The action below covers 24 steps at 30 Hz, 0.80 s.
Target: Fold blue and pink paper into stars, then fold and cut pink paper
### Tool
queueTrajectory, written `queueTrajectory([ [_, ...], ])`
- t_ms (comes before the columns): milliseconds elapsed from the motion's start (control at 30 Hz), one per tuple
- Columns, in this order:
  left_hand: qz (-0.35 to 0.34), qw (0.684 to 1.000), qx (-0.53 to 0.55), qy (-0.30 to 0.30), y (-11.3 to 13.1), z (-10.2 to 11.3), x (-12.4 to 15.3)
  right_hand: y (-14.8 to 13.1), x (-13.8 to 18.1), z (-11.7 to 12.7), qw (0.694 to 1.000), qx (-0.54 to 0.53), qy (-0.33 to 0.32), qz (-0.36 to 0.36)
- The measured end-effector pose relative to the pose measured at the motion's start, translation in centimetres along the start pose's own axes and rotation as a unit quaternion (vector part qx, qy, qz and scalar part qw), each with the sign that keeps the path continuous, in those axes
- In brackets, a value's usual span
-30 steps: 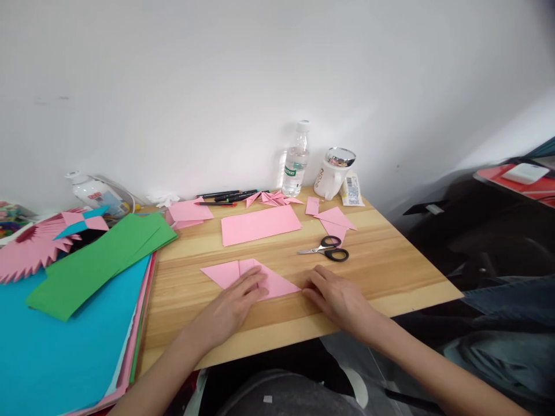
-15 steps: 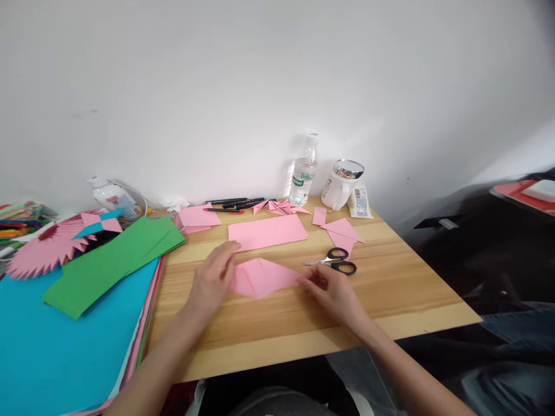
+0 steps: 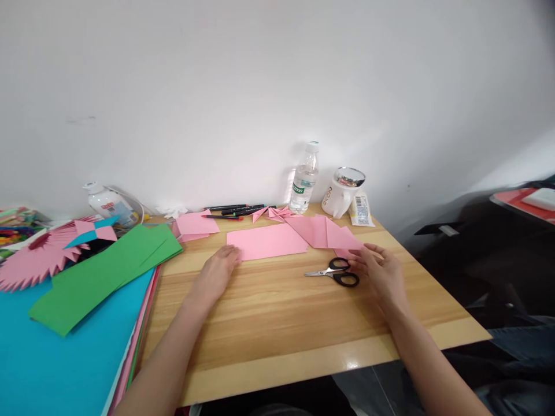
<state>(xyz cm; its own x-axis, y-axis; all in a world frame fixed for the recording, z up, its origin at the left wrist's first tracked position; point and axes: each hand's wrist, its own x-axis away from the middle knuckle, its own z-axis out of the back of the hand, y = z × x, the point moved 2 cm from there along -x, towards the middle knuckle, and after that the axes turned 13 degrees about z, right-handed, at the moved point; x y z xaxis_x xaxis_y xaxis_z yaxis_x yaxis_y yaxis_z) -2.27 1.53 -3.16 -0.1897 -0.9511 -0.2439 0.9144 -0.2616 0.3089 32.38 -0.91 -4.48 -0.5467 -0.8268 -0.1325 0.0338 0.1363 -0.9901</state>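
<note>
My left hand (image 3: pixel 218 270) has its fingers curled on the lower left corner of a pink paper rectangle (image 3: pixel 271 241) lying flat on the table. At the right, my right hand (image 3: pixel 382 273) grips the right tip of a folded pink paper (image 3: pixel 332 232) with creases across it. This folded piece lies over other pink paper and reaches the right end of the rectangle. Black-handled scissors (image 3: pixel 340 273) rest on the wood just left of my right hand, blades pointing left. Small folded pink pieces (image 3: pixel 273 214) sit behind the rectangle.
Along the wall stand a water bottle (image 3: pixel 304 179), a white mug (image 3: pixel 341 193) and a small packet (image 3: pixel 362 209). Several pens (image 3: pixel 236 210) lie behind. At left, green paper strips (image 3: pixel 108 271) and a pleated pink paper piece (image 3: pixel 41 257) lie on blue sheets (image 3: pixel 73 370).
My right hand has carried the folded pink paper from the table's middle back and right, onto the other pink pieces. My left hand has let go of it and now touches the rectangle.
</note>
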Motion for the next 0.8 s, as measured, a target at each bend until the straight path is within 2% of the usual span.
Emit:
queueTrajectory([
  [67, -0.007, 1.0, 0.004, -0.002, -0.1, 0.3, 0.1, 0.0, 0.1, 0.3, 0.997, 0.053, 0.017, 0.056],
  [100, -0.009, 1.0, 0.004, -0.006, -0.1, 0.4, 0.1, -0.1, 0.3, 0.4, 0.989, 0.099, 0.023, 0.106],
  [167, -0.01, 1.0, -0.001, -0.013, 0.0, 0.7, 0.3, -0.3, 0.9, 0.0, 0.952, 0.198, -0.002, 0.234],
  [200, -0.01, 1.0, -0.009, -0.012, 0.0, 0.8, 0.4, -0.4, 1.4, -0.4, 0.924, 0.234, -0.049, 0.299],
  [267, -0.014, 1.0, -0.027, -0.002, 0.1, 1.0, 0.6, -0.2, 2.3, -1.5, 0.858, 0.266, -0.192, 0.395],
  [333, -0.026, 0.999, -0.029, 0.02, 0.1, 1.1, 0.8, 0.1, 3.1, -2.4, 0.795, 0.276, -0.318, 0.436],
  [400, -0.039, 0.998, -0.016, 0.05, 0.1, 1.3, 0.9, 0.4, 3.5, -2.8, 0.766, 0.295, -0.355, 0.448],
  [500, -0.049, 0.995, 0.008, 0.086, 0.2, 1.7, 0.9, 0.6, 3.4, -2.6, 0.764, 0.326, -0.332, 0.447],
  [567, -0.056, 0.994, 0.02, 0.089, 0.6, 2.3, 1.1, 0.8, 3.2, -2.2, 0.765, 0.345, -0.313, 0.445],
  [700, -0.061, 0.996, 0.041, 0.053, 2.0, 3.5, 2.4, 1.2, 2.5, -1.2, 0.771, 0.386, -0.24, 0.446],
  [800, -0.068, 0.995, 0.059, 0.037, 3.1, 4.0, 4.3, 0.3, 2.6, -1.1, 0.781, 0.381, -0.161, 0.469],
])
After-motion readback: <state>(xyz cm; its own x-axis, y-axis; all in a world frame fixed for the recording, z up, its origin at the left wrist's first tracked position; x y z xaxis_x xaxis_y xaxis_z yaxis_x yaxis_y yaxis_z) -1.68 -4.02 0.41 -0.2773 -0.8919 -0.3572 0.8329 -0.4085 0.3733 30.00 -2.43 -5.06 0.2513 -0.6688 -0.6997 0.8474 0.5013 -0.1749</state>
